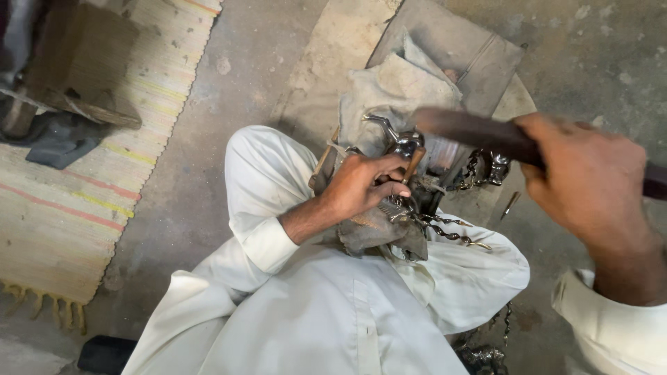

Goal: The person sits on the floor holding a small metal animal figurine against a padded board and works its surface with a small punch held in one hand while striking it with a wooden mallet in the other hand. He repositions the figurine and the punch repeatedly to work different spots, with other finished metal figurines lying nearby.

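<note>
Metal piece [401, 144], shiny and curved with a hooked arm rising to the upper left, sits pinned under the left hand [361, 184], whose fingers are curled tight over it and over a short brown-handled tool [413, 165] held against it. It rests on a grey cloth [389, 87] just in front of the person's knees, on the floor. Being polished steel, it looks hard, stiff and fairly heavy for its bulk, and likely slick where it shines; the safest hold seems to be low on the body, where the left hand's grip already presses it into the cloth, not on the thin hooked arm. Its long axis appears to run from lower right to upper left, the hook pointing away from the person.

Chain [445, 229] trails from the piece down and to the right across the white-trousered lap [458, 278]; it is loose and would swing if lifted.

Out to the right, the right hand [590, 180] is clenched round a dark wooden handle [472, 132], blurred, whose far end points left, just above the piece. Another metal fitting [495, 167] with chain lies beside it. A striped mat [69, 201] lies well apart at the left.
</note>
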